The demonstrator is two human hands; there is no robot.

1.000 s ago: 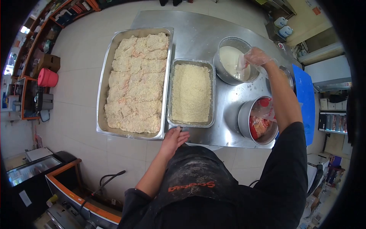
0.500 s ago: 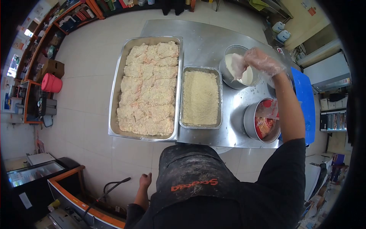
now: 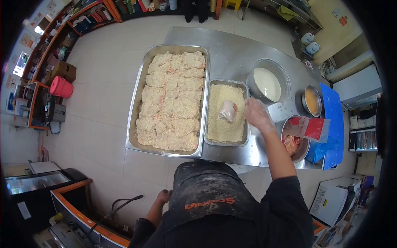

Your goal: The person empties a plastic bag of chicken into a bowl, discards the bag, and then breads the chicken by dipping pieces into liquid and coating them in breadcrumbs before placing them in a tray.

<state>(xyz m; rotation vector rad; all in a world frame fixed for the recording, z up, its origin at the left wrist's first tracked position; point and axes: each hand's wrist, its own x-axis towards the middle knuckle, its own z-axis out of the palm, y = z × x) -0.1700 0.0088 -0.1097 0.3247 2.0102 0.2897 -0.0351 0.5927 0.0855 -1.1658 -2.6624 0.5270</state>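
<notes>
A pale, batter-coated piece of meat point(image 3: 227, 111) lies on the crumbs in the small metal tray point(image 3: 226, 143). Just past that tray's right edge is my right hand point(image 3: 258, 115), in a clear plastic glove, with nothing in it and its fingers loosely bent. Behind it stands a metal pot of white batter point(image 3: 268, 82). A large steel pan point(image 3: 136, 99) on the left holds rows of crumb-coated pieces point(image 3: 171, 101). Down at my side, away from the table, hangs my left hand point(image 3: 164, 196), fingers curled in and nothing visible in them.
A round pot point(image 3: 304, 151) of raw meat point(image 3: 292, 143) stands at the right, a red-and-clear plastic bag point(image 3: 308, 128) over its rim. Beyond are a bowl of orange liquid point(image 3: 311, 101) and a blue board point(image 3: 332, 124). The steel table point(image 3: 223, 47) has a near edge by my apron.
My right hand has moved from above the batter pot toward me and left, beside the crumb tray. The piece of meat it held now lies on the crumbs, released.
</notes>
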